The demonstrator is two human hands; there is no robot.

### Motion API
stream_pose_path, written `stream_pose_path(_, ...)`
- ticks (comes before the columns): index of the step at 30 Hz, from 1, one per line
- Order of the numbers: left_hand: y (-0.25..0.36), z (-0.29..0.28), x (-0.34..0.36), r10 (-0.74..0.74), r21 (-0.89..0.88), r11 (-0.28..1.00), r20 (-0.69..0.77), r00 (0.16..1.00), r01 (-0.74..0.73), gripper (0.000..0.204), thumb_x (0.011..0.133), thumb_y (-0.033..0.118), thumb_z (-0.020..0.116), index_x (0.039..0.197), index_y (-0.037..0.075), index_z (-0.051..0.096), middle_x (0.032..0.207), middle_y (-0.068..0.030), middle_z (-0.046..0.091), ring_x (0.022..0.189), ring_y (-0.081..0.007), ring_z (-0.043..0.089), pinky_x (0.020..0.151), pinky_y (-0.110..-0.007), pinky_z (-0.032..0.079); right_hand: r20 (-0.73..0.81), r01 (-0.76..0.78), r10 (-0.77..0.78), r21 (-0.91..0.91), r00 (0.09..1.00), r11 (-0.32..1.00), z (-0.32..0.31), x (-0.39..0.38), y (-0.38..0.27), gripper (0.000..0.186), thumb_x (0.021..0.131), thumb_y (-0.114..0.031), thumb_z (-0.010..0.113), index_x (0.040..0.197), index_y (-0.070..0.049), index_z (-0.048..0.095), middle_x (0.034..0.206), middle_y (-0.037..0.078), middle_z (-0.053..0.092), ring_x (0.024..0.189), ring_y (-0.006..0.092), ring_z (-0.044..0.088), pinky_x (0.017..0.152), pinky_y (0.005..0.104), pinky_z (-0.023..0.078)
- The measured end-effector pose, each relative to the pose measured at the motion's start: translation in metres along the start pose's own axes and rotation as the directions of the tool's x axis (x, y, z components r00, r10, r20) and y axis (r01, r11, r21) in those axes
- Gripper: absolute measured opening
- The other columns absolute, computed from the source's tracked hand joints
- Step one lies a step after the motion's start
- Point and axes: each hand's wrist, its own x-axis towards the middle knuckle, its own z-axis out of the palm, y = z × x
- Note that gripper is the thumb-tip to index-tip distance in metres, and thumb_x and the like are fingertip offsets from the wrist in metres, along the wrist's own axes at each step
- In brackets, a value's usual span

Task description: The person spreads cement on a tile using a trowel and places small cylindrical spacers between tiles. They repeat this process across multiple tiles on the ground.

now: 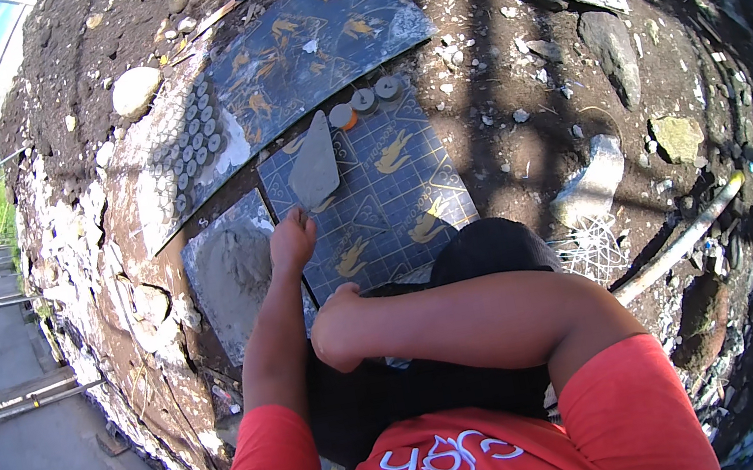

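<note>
Head view: pointing trowel (314,168) over a dark-blue, gold-printed board (384,219)
Left hand (294,239) curls round the trowel's handle end, blade tip beside round discs (363,100); right hand (340,329) bends inward near the board's lower edge, its grip I cannot tell

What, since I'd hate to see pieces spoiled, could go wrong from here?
The trowel in the left hand might nudge the round discs, since its tip sits close to them. The grey cement could spill off its small board, as it covers much of it.
</note>
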Motion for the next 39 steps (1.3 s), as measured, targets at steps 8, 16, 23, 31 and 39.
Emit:
stream_pose_path(8, 0.018, 0.002, -0.010, 0.006, -0.101, 0.995, -0.007, 1.000, -0.006, 0.034, 0.091, 0.029, 0.064, 0.117, 0.008, 0.067, 0.097, -0.0240, 0.072, 0.092, -0.0436, 0.069, 0.083, -0.053, 0.054, -0.042, 0.026, -0.025, 0.025, 0.999, 0.999, 0.002, -0.001, 0.000, 0.044, 0.091, -0.021, 0.065, 0.134, -0.013, 0.067, 0.136, 0.012, 0.065, 0.125, 0.0350, 0.062, 0.101, 0.0609, 0.044)
stream_pose_path(16, 0.034, 0.008, -0.004, 0.037, -0.088, 0.996, 0.082, 0.996, -0.030, 0.034, 0.092, 0.030, 0.064, 0.116, 0.007, 0.067, 0.099, -0.0248, 0.071, 0.094, -0.0445, 0.068, 0.084, -0.053, 0.054, -0.020, 0.011, -0.011, 0.000, 1.000, 1.000, 0.004, 0.001, 0.001, 0.044, 0.098, -0.034, 0.056, 0.139, -0.018, 0.063, 0.136, 0.009, 0.065, 0.125, 0.0330, 0.062, 0.109, 0.0572, 0.040)
stream_pose_path(23, 0.024, -0.002, -0.021, 0.112, -0.082, 0.991, 0.080, 0.991, -0.105, 0.034, 0.092, 0.030, 0.064, 0.115, 0.005, 0.066, 0.096, -0.0252, 0.071, 0.091, -0.0454, 0.068, 0.082, -0.054, 0.054, -0.031, 0.027, -0.027, -0.006, 0.999, 1.000, 0.002, 0.005, -0.002, 0.042, 0.094, -0.027, 0.061, 0.135, -0.017, 0.066, 0.136, 0.009, 0.065, 0.124, 0.0337, 0.062, 0.102, 0.0602, 0.044)
stream_pose_path(31, 0.027, 0.004, -0.013, 0.074, -0.036, 0.997, 0.023, 0.997, -0.074, 0.032, 0.091, 0.030, 0.064, 0.113, 0.007, 0.067, 0.093, -0.0238, 0.072, 0.089, -0.0441, 0.069, 0.080, -0.053, 0.054, 0.021, 0.030, -0.030, -0.021, 0.999, 0.999, 0.001, 0.005, -0.001, 0.046, 0.099, -0.034, 0.054, 0.141, -0.017, 0.060, 0.139, 0.012, 0.063, 0.128, 0.0353, 0.059, 0.112, 0.0556, 0.037)
stream_pose_path(39, 0.024, 0.008, 0.009, 0.051, -0.005, 0.999, 0.015, 0.999, -0.051, 0.035, 0.091, 0.030, 0.064, 0.118, 0.008, 0.067, 0.094, -0.0240, 0.072, 0.089, -0.0432, 0.070, 0.081, -0.053, 0.055, 0.012, -0.001, 0.001, -0.015, 1.000, 1.000, 0.003, 0.004, 0.003, 0.047, 0.099, -0.033, 0.053, 0.143, -0.016, 0.059, 0.139, 0.012, 0.063, 0.129, 0.0357, 0.059, 0.112, 0.0564, 0.037)
